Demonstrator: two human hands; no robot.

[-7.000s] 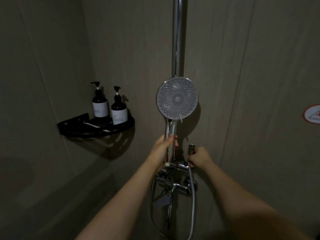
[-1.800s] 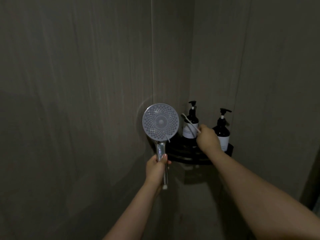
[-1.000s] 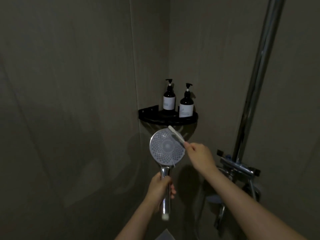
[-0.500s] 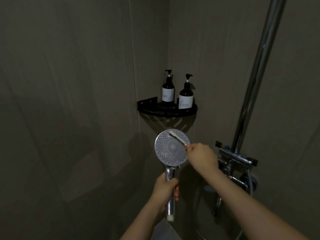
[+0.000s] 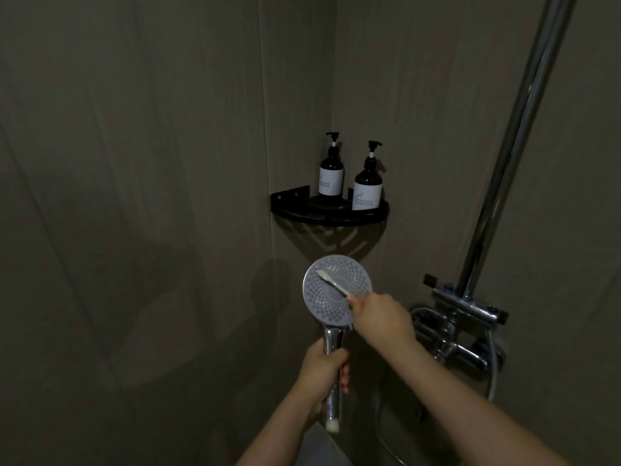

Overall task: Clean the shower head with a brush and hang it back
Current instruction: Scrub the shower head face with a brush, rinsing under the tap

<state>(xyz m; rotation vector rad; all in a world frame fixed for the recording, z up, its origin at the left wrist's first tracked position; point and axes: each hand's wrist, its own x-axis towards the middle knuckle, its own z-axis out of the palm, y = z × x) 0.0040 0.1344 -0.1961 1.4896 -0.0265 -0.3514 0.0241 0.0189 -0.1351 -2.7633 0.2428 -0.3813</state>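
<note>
Below the corner shelf [image 5: 331,215] with two bottles [image 5: 367,186], brush [image 5: 333,282] meets shower head [image 5: 337,291].

Round grey shower head [image 5: 331,299], chrome handle, held upright, nozzle face toward camera. Slim white brush [image 5: 333,283] laid across face, bristle tip toward 10 o'clock.

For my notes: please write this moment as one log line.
phase: scrubbing | left hand: holds shower head | right hand: brush on its face | rehang: pending
</note>
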